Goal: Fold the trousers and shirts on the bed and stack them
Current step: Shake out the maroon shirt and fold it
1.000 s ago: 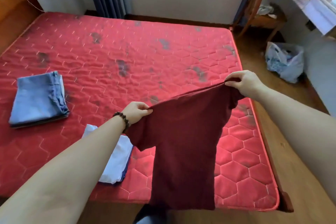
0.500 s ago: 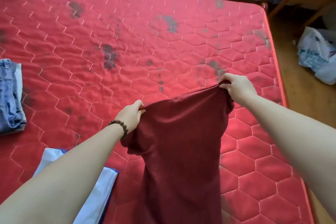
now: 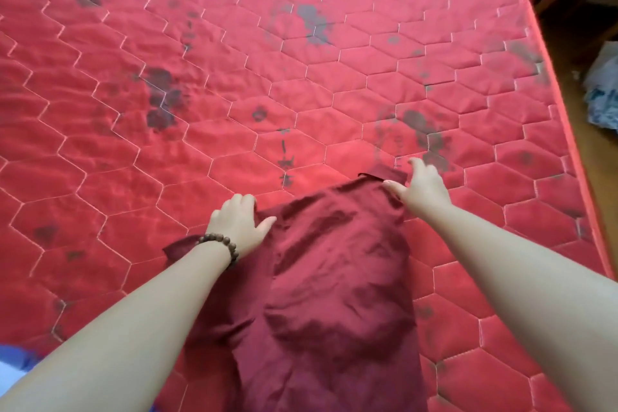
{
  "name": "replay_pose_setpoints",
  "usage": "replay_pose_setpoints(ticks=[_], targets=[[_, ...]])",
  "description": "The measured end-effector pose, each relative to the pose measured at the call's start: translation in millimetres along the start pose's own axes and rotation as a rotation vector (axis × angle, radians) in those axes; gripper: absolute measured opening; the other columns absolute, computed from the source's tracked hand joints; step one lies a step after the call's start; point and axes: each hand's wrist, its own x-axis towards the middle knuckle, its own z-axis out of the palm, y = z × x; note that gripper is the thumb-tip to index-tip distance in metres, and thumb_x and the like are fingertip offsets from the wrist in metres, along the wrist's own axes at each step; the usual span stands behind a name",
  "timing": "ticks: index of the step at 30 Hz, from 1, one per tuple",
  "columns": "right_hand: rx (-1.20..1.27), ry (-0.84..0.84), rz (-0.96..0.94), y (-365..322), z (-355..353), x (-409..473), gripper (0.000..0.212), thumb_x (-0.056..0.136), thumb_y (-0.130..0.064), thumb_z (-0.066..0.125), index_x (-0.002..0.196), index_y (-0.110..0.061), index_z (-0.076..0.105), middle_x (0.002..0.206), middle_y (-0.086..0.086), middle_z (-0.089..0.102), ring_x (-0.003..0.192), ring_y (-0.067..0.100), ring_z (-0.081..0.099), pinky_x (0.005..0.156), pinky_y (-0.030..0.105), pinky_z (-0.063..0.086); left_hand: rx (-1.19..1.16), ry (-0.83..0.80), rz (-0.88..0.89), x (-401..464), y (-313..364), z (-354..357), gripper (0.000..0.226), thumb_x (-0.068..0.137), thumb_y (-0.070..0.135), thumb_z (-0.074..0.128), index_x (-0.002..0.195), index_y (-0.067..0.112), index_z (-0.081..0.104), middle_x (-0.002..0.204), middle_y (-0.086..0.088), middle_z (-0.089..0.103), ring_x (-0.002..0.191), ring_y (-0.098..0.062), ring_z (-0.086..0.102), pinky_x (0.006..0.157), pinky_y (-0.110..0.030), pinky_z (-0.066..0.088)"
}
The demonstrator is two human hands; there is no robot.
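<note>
Presently, a dark red shirt (image 3: pixel 337 278) is seen spread on the near right part of a red quilted mattress (image 3: pixel 234 84), its body running from the near edge toward the middle of the bed, with the cloth rumpled and puffed in the centre. The left hand (image 3: pixel 239 226) is laid on the shirt's far left corner, near the shoulder; its fingers are bent over the cloth edge and the thumb is stretched out flat across the fabric, though whether the edge is pinched cannot be told. A beaded bracelet (image 3: pixel 222 246) is worn on that wrist, and a short sleeve of the shirt is seen sticking out to the left beneath it. The right hand (image 3: pixel 423 189) is held at the shirt's far right corner with fingers spread and relaxed, the thumb touching the cloth while the fingertips reach past it toward the mattress; nothing is gripped by it. A small folded flap of the shirt lies just to the left of this hand. Wide bare mattress, marked with dark grey stains, is left open to the far side and to the left of the shirt. The right edge of the mattress is bordered by wooden floor, where a pale bag (image 3: pixel 603 90) is partly seen. At the near left corner, a bit of blue and white cloth (image 3: pixel 13 359) is visible.
</note>
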Motion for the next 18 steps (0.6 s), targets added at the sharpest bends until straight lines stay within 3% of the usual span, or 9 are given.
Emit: replay_pose_setpoints(ticks=[3, 7, 11, 15, 18], targets=[[0.136, -0.031, 0.153, 4.9, 17.6, 12.0, 0.073, 0.077, -0.054, 0.071, 0.123, -0.002, 0.045, 0.123, 0.018, 0.057, 0.116, 0.035, 0.053, 0.088, 0.037, 0.042, -0.020, 0.050, 0.074, 17.1, 26.0, 10.4, 0.047, 0.089, 0.057, 0.049, 0.110, 0.015, 0.051, 0.111, -0.003, 0.055, 0.108, -0.026, 0.053, 0.092, -0.041, 0.040], [0.179, -0.079, 0.200, 2.6, 34.6, 19.1, 0.044, 0.079, -0.042, 0.074, 0.087, -0.002, 0.058, 0.091, 0.018, 0.065, 0.097, 0.035, 0.064, 0.069, 0.033, 0.042, 0.059, 0.031, 0.109, 30.0, 44.6, 23.5, 0.038, 0.092, 0.053, 0.047, 0.098, 0.015, 0.047, 0.109, -0.007, 0.059, 0.105, -0.029, 0.056, 0.085, -0.038, 0.040], [0.329, 0.095, 0.078, 2.5, 41.8, 12.1, 0.019, 0.091, -0.023, 0.061, 0.104, -0.009, 0.060, 0.106, 0.011, 0.066, 0.101, 0.032, 0.058, 0.071, 0.028, 0.032, 0.008, 0.074, 0.125, 25.5, 37.8, 26.9, 0.035, 0.094, 0.051, 0.046, 0.086, 0.018, 0.036, 0.095, -0.011, 0.065, 0.089, -0.034, 0.061, 0.067, -0.037, 0.039], [0.449, 0.150, -0.007, -2.6, 31.1, 13.2, 0.008, 0.092, -0.013, 0.058, 0.099, -0.010, 0.058, 0.098, 0.006, 0.065, 0.085, 0.022, 0.051, 0.064, 0.021, 0.026, -0.068, 0.134, 0.101, 27.3, 38.0, 7.7, 0.044, 0.089, 0.056, 0.050, 0.084, 0.015, 0.037, 0.083, -0.016, 0.063, 0.080, -0.039, 0.060, 0.062, -0.038, 0.038], [0.436, 0.239, -0.068, -18.8, 9.1, 37.7, 0.009, 0.091, -0.012, 0.059, 0.098, -0.007, 0.057, 0.092, 0.007, 0.062, 0.088, 0.025, 0.055, 0.063, 0.020, 0.025, -0.132, 0.211, 0.106, 52.7, 47.3, -12.7, 0.044, 0.087, 0.057, 0.052, 0.084, 0.015, 0.038, 0.075, -0.012, 0.058, 0.077, -0.039, 0.059, 0.060, -0.038, 0.037]])
